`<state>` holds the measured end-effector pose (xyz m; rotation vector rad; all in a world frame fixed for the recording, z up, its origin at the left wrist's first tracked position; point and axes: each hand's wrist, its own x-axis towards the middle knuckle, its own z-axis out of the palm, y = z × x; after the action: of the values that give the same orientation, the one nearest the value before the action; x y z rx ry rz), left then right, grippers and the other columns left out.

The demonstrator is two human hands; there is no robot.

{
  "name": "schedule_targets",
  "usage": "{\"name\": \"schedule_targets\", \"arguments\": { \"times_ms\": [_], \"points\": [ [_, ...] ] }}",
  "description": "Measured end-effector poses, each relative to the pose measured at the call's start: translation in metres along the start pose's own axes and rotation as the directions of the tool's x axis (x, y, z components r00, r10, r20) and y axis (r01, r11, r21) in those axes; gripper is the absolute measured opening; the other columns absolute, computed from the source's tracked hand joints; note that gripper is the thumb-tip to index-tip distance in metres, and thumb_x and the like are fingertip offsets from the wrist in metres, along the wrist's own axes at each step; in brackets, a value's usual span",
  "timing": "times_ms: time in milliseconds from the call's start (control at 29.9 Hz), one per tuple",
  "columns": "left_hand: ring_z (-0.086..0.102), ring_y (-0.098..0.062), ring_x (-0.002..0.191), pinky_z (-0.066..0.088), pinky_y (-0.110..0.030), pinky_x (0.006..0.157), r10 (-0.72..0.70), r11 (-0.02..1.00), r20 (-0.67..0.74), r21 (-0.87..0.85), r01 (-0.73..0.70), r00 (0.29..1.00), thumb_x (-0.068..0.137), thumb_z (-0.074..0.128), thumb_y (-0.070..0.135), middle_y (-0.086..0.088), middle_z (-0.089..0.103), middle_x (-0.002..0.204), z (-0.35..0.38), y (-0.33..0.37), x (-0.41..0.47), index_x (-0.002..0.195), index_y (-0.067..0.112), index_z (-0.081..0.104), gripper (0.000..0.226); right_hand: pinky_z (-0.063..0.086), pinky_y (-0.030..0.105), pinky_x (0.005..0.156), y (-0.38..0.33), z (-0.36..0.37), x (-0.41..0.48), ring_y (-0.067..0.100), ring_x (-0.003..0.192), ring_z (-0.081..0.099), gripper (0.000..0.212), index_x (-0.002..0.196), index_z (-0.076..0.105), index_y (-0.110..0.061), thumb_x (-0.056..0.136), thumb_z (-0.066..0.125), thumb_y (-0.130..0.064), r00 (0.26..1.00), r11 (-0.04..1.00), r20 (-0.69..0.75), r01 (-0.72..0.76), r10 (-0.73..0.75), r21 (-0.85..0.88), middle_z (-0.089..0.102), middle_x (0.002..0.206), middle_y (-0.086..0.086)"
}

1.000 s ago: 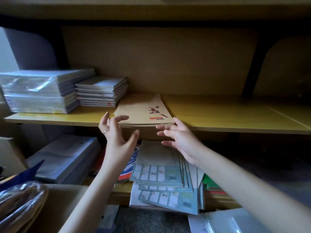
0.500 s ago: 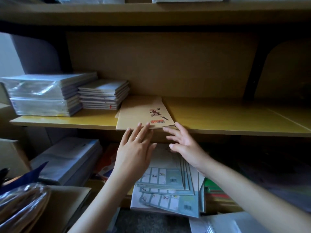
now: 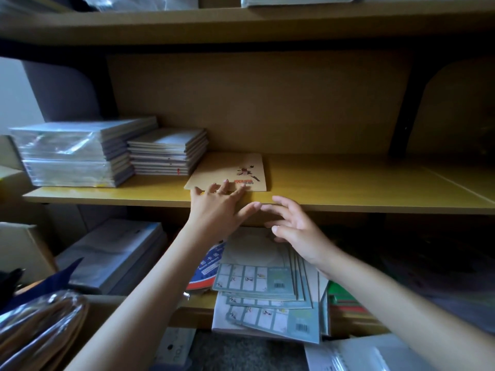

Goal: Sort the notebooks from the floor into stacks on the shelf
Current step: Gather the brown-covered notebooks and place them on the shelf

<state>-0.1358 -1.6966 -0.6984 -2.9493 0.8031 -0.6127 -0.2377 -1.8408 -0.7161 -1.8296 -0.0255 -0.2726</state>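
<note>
A tan notebook (image 3: 230,170) with a small cartoon figure lies flat on the yellow shelf (image 3: 348,183), just right of a stack of notebooks (image 3: 168,151). My left hand (image 3: 219,207) has its straight fingers pressed on the notebook's near edge. My right hand (image 3: 297,228) hovers below the shelf's front edge with fingers spread, holding nothing. Further left stands a taller stack wrapped in clear plastic (image 3: 77,153). Several pale green notebooks (image 3: 267,287) lie fanned on the lower level under my right wrist.
The shelf's right part is bare wood up to a dark upright (image 3: 401,103). Wrapped packs (image 3: 112,253) sit lower left, a cardboard box (image 3: 24,247) beside them. A plastic bag (image 3: 34,325) fills the bottom left corner. Another shelf board (image 3: 241,22) runs overhead.
The tan notebook slid deeper onto the shelf under my left hand's fingers. My right hand came off the notebook's edge and dropped a little below the shelf front.
</note>
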Motion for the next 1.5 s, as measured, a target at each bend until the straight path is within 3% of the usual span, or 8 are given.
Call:
{"name": "schedule_targets", "arguments": {
  "times_ms": [301,435,535,702,903,1171,1371,1505],
  "points": [
    [0.011,-0.026,0.145,0.013,-0.052,0.111,-0.067,0.988,0.008,-0.140,0.068,0.998,0.075,0.006,0.082,-0.005,0.011,0.158,0.012,0.000,0.008,0.148,0.038,0.016,0.086,0.046,0.016,0.076,0.006,-0.013,-0.015,0.008,0.099,0.059,0.051,0.135,0.032,-0.025,0.093,0.046,0.000,1.000,0.998,0.015,-0.003,0.004,-0.060,0.055,0.124,-0.009],
    [0.009,-0.018,0.145,0.007,-0.042,0.115,-0.094,0.911,-0.223,-0.412,-0.007,0.970,0.085,0.009,0.066,-0.006,0.017,0.157,0.028,0.017,-0.034,0.143,0.029,0.034,0.073,0.047,0.015,0.071,0.019,-0.018,-0.036,0.010,0.085,0.061,0.043,0.123,0.043,-0.022,0.090,0.044,0.005,0.999,0.997,-0.015,-0.037,0.036,-0.062,0.061,0.109,-0.001],
    [0.029,-0.013,0.134,0.025,-0.033,0.106,-0.147,0.774,-0.325,-0.626,-0.096,0.934,0.089,0.034,0.047,0.001,0.035,0.145,0.055,0.049,-0.109,0.129,0.025,0.045,0.046,0.042,0.019,0.067,0.044,-0.018,-0.065,0.007,0.073,0.058,0.039,0.106,0.052,-0.023,0.088,0.041,0.010,0.991,0.988,0.031,-0.131,0.134,-0.085,0.061,0.095,0.002],
    [0.050,-0.024,0.113,0.044,-0.034,0.087,0.024,0.732,0.072,-0.681,0.031,0.997,0.078,0.049,0.034,-0.003,0.049,0.125,0.129,0.099,-0.212,0.118,0.017,0.052,0.044,0.040,0.008,0.055,0.098,-0.012,-0.130,0.000,0.062,0.054,0.025,0.104,0.052,-0.010,0.087,0.046,0.007,0.863,0.899,0.262,-0.385,0.431,-0.209,0.057,0.084,-0.001],
    [0.016,-0.031,0.141,0.027,-0.043,0.111,0.315,0.839,0.613,-0.536,0.089,0.724,0.074,0.072,0.045,-0.010,0.009,0.155,0.173,0.127,-0.266,0.147,0.018,0.018,0.095,0.038,0.014,0.059,0.161,-0.008,-0.209,0.007,0.074,0.048,0.028,0.115,0.054,-0.007,0.091,0.045,0.005,0.617,0.676,0.279,-0.643,0.736,-0.359,0.054,0.095,0.004],
    [0.012,-0.031,0.139,0.021,-0.042,0.110,0.342,0.887,0.642,-0.462,-0.010,0.686,0.069,0.076,0.039,-0.011,0.008,0.151,0.180,0.130,-0.283,0.148,0.020,0.004,0.108,0.047,0.026,0.096,0.187,0.011,-0.259,0.017,0.113,0.057,0.048,0.137,0.045,-0.012,0.090,0.053,-0.012,0.502,0.537,0.190,-0.782,0.844,-0.318,0.053,0.132,0.003],
    [0.029,-0.028,0.128,0.028,-0.039,0.103,0.315,0.891,0.583,-0.454,-0.021,0.749,0.061,0.081,0.042,-0.007,0.028,0.139,0.181,0.127,-0.281,0.138,0.015,0.027,0.098,0.050,0.024,0.074,0.183,0.025,-0.246,0.019,0.087,0.060,0.008,0.095,0.056,-0.004,0.088,0.055,-0.005,0.394,0.398,0.166,-0.917,0.904,0.012,0.061,0.095,0.009],
    [0.036,-0.027,0.118,0.029,-0.038,0.097,0.279,0.868,0.585,-0.493,0.061,0.761,0.051,0.087,0.042,-0.008,0.036,0.126,0.182,0.124,-0.274,0.121,0.012,0.035,0.093,0.048,0.022,0.065,0.180,0.032,-0.244,0.016,0.075,0.055,0.004,0.083,0.056,-0.007,0.085,0.057,-0.004,0.379,0.390,0.203,-0.920,0.903,-0.020,0.058,0.081,0.007]
  ]
}}
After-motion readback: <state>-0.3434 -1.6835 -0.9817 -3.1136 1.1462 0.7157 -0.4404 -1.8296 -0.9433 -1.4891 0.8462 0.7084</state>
